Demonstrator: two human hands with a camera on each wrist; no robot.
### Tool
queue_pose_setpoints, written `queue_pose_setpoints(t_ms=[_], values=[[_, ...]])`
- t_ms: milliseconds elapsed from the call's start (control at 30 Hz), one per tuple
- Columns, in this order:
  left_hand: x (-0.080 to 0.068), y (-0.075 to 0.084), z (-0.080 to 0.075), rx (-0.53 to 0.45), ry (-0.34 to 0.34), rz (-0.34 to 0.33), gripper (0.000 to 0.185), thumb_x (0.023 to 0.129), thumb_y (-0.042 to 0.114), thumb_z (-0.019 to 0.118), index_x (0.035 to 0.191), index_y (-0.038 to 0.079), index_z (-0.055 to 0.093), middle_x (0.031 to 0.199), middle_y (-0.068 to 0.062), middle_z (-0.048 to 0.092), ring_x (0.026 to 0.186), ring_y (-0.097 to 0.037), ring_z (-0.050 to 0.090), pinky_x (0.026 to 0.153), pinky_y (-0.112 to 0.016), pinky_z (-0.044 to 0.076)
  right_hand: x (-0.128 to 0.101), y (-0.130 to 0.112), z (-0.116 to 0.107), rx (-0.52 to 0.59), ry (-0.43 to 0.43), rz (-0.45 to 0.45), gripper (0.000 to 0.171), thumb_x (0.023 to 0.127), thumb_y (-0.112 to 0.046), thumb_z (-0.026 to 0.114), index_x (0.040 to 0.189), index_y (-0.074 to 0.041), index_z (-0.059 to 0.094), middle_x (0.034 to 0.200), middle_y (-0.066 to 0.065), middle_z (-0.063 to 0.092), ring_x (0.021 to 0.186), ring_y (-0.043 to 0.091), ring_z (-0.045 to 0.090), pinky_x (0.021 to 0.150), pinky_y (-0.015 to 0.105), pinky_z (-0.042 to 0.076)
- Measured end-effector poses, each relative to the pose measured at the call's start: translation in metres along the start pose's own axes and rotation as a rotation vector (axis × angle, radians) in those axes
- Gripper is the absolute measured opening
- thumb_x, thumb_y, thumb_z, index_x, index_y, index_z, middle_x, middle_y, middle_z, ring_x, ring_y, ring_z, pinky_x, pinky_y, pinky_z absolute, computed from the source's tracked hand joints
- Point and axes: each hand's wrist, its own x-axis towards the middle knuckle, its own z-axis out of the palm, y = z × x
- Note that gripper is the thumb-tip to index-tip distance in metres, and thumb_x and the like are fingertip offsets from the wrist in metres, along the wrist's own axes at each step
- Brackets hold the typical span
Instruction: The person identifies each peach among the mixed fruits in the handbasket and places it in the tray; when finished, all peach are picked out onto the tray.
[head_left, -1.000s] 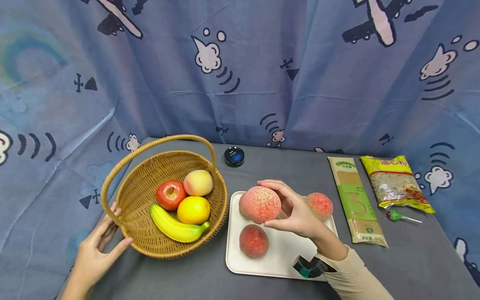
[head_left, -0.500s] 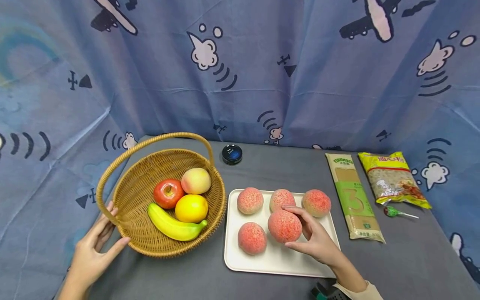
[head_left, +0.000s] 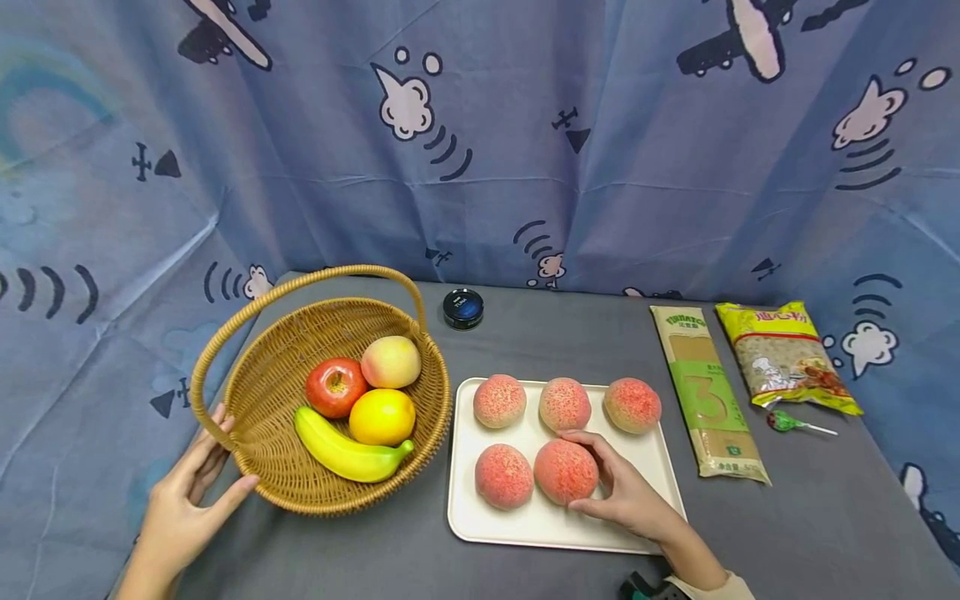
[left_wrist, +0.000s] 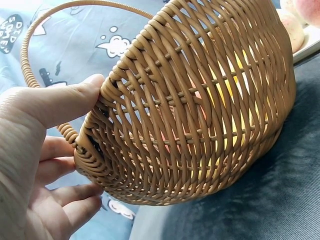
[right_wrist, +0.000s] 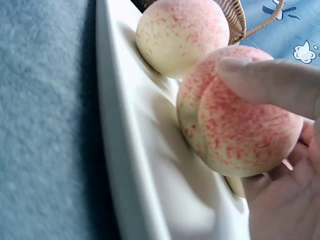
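With its thumb and fingers, my right hand (head_left: 630,493) grips a pink speckled peach (head_left: 564,472) low over the front middle of a white tray (head_left: 540,533). In the right wrist view, my thumb presses the side of that peach (right_wrist: 245,120); whether it touches the tray is unclear. Another peach (head_left: 503,477) lies just left of it, and several more form a row behind. My left hand (head_left: 182,502) holds the left edge of a wicker basket (head_left: 258,392), thumb and fingers on either side of its rim (left_wrist: 112,82). The basket tilts toward me.
Inside the basket are a red apple (head_left: 335,387), a pale peach (head_left: 392,362), a yellow lemon-like fruit (head_left: 382,417) and a banana (head_left: 348,450). A round black tin (head_left: 462,308) stands behind. Right lie a noodle pack (head_left: 708,396), a yellow bag (head_left: 787,354) and a lollipop (head_left: 798,423).
My right hand has carried the peach rightward and down from above the tray's back left to its front middle, beside another peach. The left hand stays on the basket.
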Motion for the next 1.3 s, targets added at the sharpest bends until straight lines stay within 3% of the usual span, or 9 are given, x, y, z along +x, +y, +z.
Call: queue_pose_setpoints(t_ms=[300,533,733,933,1133,1300], values=[[0.000,-0.002,-0.001,-0.012,0.013,0.023,0.079,0.066,-0.027,0.069,0.138,-0.010,0.041,0.153,-0.020,0.029,0.133,-0.001,0.040,0.100,-0.009,0.042,-0.007,-0.003,-0.005,-0.118,-0.064,0.026,0.091,0.071,-0.014,0.084,0.147,-0.012,0.033,0.148,0.016,0.038,0.133,-0.003,0.034,0.104,0.003,0.026],[0.000,-0.001,0.000,-0.011,0.011,0.029,0.079,0.066,-0.027,0.068,0.138,-0.010,0.041,0.153,-0.021,0.029,0.133,0.000,0.039,0.101,-0.008,0.041,-0.013,0.001,-0.005,-0.096,-0.081,0.053,0.087,0.072,-0.018,0.083,0.145,-0.013,0.037,0.143,0.013,0.044,0.128,-0.003,0.040,0.102,0.004,0.031],[0.001,-0.001,-0.001,0.000,0.010,0.019,0.079,0.067,-0.026,0.069,0.138,-0.010,0.041,0.153,-0.021,0.029,0.133,0.001,0.039,0.100,-0.007,0.041,-0.014,0.003,-0.006,-0.103,-0.099,0.075,0.089,0.071,-0.020,0.084,0.146,-0.013,0.036,0.144,0.011,0.043,0.129,-0.004,0.039,0.102,0.004,0.031],[0.001,0.000,-0.001,0.001,0.002,0.011,0.079,0.067,-0.026,0.069,0.139,-0.008,0.041,0.153,-0.021,0.028,0.135,0.000,0.037,0.101,-0.007,0.040,-0.012,-0.011,-0.008,-0.140,-0.099,0.117,0.091,0.072,-0.025,0.084,0.147,-0.014,0.034,0.148,0.010,0.039,0.132,-0.006,0.034,0.104,0.003,0.029],[0.002,-0.001,-0.001,-0.018,0.007,0.042,0.080,0.066,-0.026,0.069,0.139,-0.009,0.041,0.152,-0.022,0.028,0.135,-0.001,0.037,0.101,-0.007,0.040,-0.005,-0.033,-0.014,-0.178,-0.077,0.012,0.082,0.078,-0.018,0.079,0.146,-0.010,0.034,0.148,0.016,0.038,0.135,-0.009,0.028,0.107,0.002,0.023],[0.002,-0.001,0.000,-0.028,0.015,0.061,0.080,0.066,-0.027,0.069,0.138,-0.010,0.041,0.152,-0.023,0.029,0.134,-0.002,0.039,0.101,-0.008,0.041,0.012,-0.054,-0.014,-0.151,-0.099,-0.071,0.077,0.081,-0.007,0.074,0.146,-0.008,0.034,0.148,0.020,0.037,0.136,-0.004,0.030,0.111,0.006,0.026]])
